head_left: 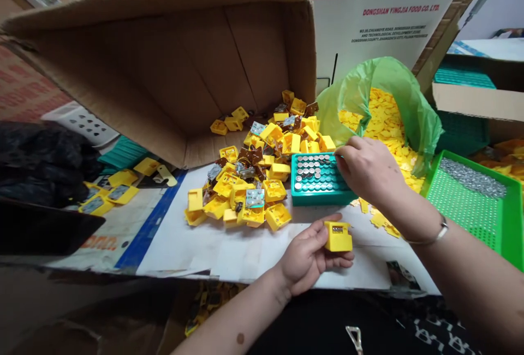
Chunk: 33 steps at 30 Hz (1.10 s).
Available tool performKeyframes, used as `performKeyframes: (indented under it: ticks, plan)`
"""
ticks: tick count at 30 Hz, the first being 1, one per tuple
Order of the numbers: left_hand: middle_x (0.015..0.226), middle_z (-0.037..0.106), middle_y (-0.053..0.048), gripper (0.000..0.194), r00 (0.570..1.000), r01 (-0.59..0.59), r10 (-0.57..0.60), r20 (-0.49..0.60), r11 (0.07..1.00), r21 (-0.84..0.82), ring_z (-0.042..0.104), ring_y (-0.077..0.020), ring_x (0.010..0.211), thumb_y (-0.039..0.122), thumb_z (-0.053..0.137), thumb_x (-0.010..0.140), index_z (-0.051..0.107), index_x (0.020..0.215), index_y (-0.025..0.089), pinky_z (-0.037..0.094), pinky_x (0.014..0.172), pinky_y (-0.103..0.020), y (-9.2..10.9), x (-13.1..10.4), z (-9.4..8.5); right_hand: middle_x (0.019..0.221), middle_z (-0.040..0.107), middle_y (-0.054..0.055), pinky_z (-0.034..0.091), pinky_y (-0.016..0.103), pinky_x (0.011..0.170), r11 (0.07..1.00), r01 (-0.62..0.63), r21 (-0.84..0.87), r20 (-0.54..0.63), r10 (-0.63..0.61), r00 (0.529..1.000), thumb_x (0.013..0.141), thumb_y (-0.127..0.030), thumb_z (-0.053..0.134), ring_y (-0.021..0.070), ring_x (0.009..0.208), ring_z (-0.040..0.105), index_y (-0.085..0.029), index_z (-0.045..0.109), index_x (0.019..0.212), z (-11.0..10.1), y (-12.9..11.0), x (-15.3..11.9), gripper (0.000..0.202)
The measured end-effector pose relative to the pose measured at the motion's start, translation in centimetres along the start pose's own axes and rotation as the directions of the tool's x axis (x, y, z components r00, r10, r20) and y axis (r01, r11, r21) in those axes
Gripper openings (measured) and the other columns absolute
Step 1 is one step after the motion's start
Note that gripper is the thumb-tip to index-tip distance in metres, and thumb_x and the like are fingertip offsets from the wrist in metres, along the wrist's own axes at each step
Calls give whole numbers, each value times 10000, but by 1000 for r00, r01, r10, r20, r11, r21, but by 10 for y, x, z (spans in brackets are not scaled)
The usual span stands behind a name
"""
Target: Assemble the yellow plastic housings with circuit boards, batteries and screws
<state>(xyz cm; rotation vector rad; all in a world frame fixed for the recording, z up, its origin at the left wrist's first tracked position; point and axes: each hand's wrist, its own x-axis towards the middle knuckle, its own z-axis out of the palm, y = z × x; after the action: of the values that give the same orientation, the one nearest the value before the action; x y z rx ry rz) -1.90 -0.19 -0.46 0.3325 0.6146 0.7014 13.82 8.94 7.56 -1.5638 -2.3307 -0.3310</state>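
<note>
My left hand is closed around a small yellow plastic case, whose upper part shows a slot with small metal parts inside. Above and to the right, my right hand has its fingers pinched at the right part of a teal tray; what the fingertips hold, if anything, is too hidden to tell. Rows of round silver cells lie in the tray, mostly toward its upper left. Left of the tray is a heap of open yellow cases with circuit boards and brown pieces among them.
A large cardboard box lies open behind the heap. A green bag of flat yellow pieces stands behind my right hand. At right, a green basket holds small metal parts. Loose yellow pieces lie at far left.
</note>
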Motion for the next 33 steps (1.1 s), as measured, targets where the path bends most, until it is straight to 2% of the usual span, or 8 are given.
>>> performKeyframes:
  ticks: [3, 6, 10, 14, 20, 26, 29, 33]
  plan:
    - [1027, 632, -118, 357, 1000, -20, 20, -7, 1000, -6, 670, -206, 762, 297, 499, 857, 483, 1195, 180, 495, 720, -356, 1, -1, 0, 787, 590, 59, 392, 283, 657, 917, -94, 387, -77, 134, 988, 851, -275, 484, 160, 747, 544, -158, 634, 809, -8, -9, -40, 194]
    - [1017, 637, -101, 354, 1000, -21, 21, -7, 1000, -11, 663, -192, 794, 271, 513, 852, 494, 1196, 191, 501, 736, -348, 1, -1, 2, 718, 594, 20, 429, 236, 589, 634, -295, 715, 183, 238, 954, 834, -280, 515, 120, 661, 545, -186, 617, 752, -6, -25, -84, 161]
    - [1065, 629, -88, 327, 999, -48, 48, -21, 999, 15, 636, -180, 886, 241, 542, 838, 539, 1163, 204, 502, 802, -376, -3, -1, 6, 696, 606, 20, 461, 242, 578, 289, -533, 795, 442, 325, 836, 795, -357, 548, 122, 630, 555, -168, 601, 715, 8, -43, -116, 212]
    - [1122, 611, -63, 355, 993, -116, 119, -19, 988, 104, 599, -186, 973, 259, 592, 806, 574, 1160, 237, 477, 871, -391, -11, -1, 6, 706, 601, 26, 473, 268, 595, 139, -612, 778, 535, 364, 763, 771, -401, 556, 135, 641, 558, -163, 580, 728, 15, -48, -121, 243]
    - [1149, 602, -67, 397, 991, -123, 132, -8, 940, 318, 605, -170, 961, 299, 603, 797, 575, 1188, 235, 472, 868, -323, -14, -4, -3, 707, 565, 21, 438, 270, 597, 318, -584, 747, 472, 365, 802, 778, -331, 545, 128, 643, 521, -168, 537, 724, 10, -43, -128, 172]
    - [950, 664, -70, 449, 985, 96, -146, 89, 903, 418, 669, -172, 776, 344, 638, 764, 571, 1186, 204, 524, 726, -305, -4, -5, 0, 654, 455, -46, 407, 215, 478, 121, -643, 756, 572, 357, 739, 753, -351, 576, 95, 550, 466, -193, 416, 876, 17, -43, -147, 256]
    - [994, 656, -80, 421, 992, 66, -102, 69, 912, 404, 669, -177, 799, 314, 619, 785, 566, 1185, 195, 516, 759, -316, -5, -5, 3, 668, 492, -31, 425, 226, 500, 121, -578, 807, 524, 303, 796, 786, -393, 556, 98, 554, 493, -184, 448, 867, 19, -34, -148, 249]
    - [1123, 608, -104, 404, 997, -30, 13, 73, 972, 233, 664, -195, 866, 298, 591, 808, 514, 1195, 212, 485, 822, -347, -5, -6, 4, 727, 571, 44, 421, 273, 579, 687, -420, 593, 222, 362, 905, 852, -398, 494, 141, 644, 537, -161, 578, 752, 16, -5, -128, 270]
